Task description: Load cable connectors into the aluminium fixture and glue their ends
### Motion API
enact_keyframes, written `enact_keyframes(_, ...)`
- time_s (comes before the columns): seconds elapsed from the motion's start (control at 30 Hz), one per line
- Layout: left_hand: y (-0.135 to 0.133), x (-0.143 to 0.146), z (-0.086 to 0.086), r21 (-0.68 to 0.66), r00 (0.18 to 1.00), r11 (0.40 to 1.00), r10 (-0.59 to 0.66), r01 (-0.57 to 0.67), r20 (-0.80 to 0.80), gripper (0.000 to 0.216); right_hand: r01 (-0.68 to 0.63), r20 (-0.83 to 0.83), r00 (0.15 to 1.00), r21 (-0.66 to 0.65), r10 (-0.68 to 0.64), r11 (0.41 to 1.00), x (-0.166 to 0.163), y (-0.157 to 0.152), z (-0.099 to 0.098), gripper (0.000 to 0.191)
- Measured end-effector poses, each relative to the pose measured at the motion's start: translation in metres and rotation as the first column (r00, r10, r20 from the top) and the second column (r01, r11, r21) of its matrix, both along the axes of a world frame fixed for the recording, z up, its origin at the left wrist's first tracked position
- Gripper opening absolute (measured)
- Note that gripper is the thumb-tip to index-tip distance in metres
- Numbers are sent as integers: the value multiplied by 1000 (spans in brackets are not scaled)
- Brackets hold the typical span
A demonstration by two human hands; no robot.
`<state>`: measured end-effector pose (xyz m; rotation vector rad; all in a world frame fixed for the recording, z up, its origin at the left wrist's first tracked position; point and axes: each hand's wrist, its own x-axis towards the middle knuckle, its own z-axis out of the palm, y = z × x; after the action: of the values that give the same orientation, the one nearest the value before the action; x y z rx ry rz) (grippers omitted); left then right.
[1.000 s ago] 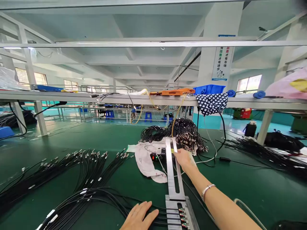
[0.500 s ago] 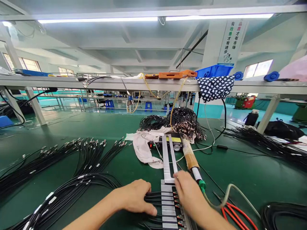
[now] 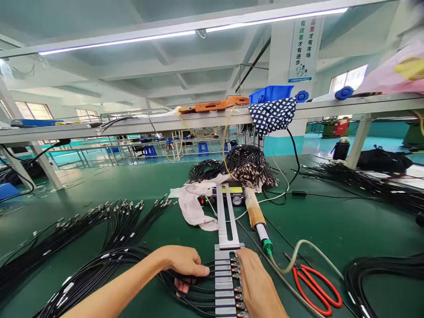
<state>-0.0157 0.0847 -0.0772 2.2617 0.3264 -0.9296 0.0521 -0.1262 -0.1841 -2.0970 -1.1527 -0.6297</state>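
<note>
A slotted metal fixture [image 3: 224,280] lies on the table before me. Several black cables [image 3: 202,289] run across it from the left, their metal-tipped ends lined up along its right side. My left hand [image 3: 185,261] closes around the cables just left of the fixture, thumb above and fingertips showing beneath. Along the fixture's right edge rests my right hand [image 3: 260,282], fingers stretched out beside the cable ends; its fingertips touch the upper right corner. A long slotted metal plate [image 3: 222,234] adjoins the fixture's far end and leans on a black control box [image 3: 237,201].
A syringe dispenser [image 3: 261,232] with a green tip and hose lies right of the plate. Red-handled scissors [image 3: 316,289] are nearer me. Cable bundles [image 3: 109,225] spread leftward; a coil [image 3: 364,274] sits right. Behind stand a white cloth [image 3: 194,210] and piled cables [image 3: 248,161].
My left hand has closed around the cables, fingers now under them. My right hand has slid nearer along the fixture's right edge and straightened. The view has shifted, showing the scissors fully.
</note>
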Motion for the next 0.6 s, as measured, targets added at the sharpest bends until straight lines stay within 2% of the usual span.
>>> enact_keyframes(0.13,-3,0,6,7,998,998,56,-57,31,76,-3,-4,1000,34,3,999,0,1,-5,39)
enact_keyframes(0.3,-8,-7,4,81,993,992,89,-95,77,64,-4,-39,999,66,7,998,2,0,-8,38)
enact_keyframes(0.47,-12,-16,2,180,978,982,12,-50,208,43,-8,-48,999,99,12,995,2,-1,-8,34)
enact_keyframes(0.6,-19,-24,4,342,937,940,-112,-8,330,43,-33,-33,999,133,38,991,6,-1,-13,33)
